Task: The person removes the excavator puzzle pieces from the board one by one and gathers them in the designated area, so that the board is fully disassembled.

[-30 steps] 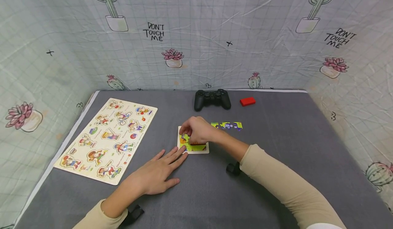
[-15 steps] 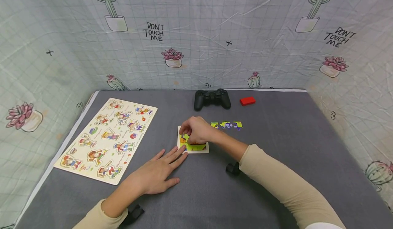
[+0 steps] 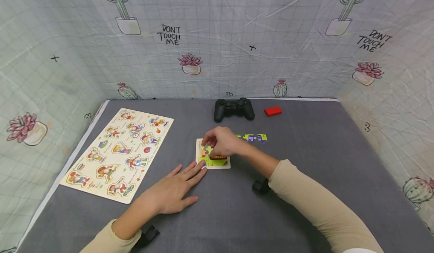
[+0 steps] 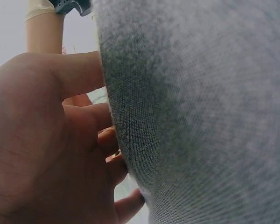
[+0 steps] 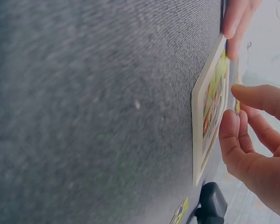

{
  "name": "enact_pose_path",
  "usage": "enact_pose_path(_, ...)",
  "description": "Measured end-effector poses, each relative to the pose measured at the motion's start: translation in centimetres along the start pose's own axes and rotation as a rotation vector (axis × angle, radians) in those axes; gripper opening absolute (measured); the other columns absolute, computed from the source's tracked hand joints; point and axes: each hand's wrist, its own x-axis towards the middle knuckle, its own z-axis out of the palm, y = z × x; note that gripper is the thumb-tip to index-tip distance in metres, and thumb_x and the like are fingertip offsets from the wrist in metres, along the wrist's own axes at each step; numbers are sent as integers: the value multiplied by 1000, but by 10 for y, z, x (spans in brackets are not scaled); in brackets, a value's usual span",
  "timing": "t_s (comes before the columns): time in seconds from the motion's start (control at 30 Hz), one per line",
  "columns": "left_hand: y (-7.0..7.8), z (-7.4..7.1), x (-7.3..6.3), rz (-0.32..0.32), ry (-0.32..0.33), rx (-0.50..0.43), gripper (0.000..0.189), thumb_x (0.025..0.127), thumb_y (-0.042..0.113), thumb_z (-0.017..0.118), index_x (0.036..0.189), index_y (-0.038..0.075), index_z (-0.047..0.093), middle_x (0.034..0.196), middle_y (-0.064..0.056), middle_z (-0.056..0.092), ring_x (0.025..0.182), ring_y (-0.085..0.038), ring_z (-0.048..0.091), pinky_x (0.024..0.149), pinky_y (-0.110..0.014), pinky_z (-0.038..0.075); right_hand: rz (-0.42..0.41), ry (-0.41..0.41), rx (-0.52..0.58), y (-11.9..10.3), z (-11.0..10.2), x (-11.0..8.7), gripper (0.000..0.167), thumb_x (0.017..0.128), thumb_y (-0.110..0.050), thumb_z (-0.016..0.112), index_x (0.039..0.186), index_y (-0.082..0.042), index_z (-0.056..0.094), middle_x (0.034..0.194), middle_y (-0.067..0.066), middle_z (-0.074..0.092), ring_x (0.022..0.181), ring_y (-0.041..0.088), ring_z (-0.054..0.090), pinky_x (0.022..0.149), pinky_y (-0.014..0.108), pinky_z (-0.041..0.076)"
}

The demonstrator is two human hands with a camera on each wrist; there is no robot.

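Gray tabletop point(image 3: 305, 151), cactus-print cloth point(image 3: 220, 31) behind. Left hand point(image 3: 174, 193) flat, fingers spread, fingertips at near-left corner of small puzzle board point(image 3: 218, 167); right hand point(image 3: 222, 142) pinches a puzzle piece point(image 5: 237, 107) over it. Loose pieces point(image 3: 250, 137) beside, controller point(image 3: 234, 109) beyond.

Beige sleeves point(image 3: 315, 204) and black wrist cameras point(image 3: 260, 187) are worn.

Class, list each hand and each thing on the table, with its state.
Small puzzle board: flat, partly covered
Left hand: fingers straight, touching that board's corner
Right hand: pinching a puzzle piece above that board
Loose pieces: in a row, partly hidden
Large picture board: lying flat
Controller: untouched
Red block: untouched
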Motion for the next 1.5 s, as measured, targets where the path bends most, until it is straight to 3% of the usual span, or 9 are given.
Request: enact_pose_path(1.5,-3,1,1,9,8,-20,77,103,41,63,167,14,27,176,-4,13,162,-29,18,127,-63,19,104,36,160,45,-27,-50,31,78,4,85,107,-7,78,94,4,71,86,16,63,78,25,55)
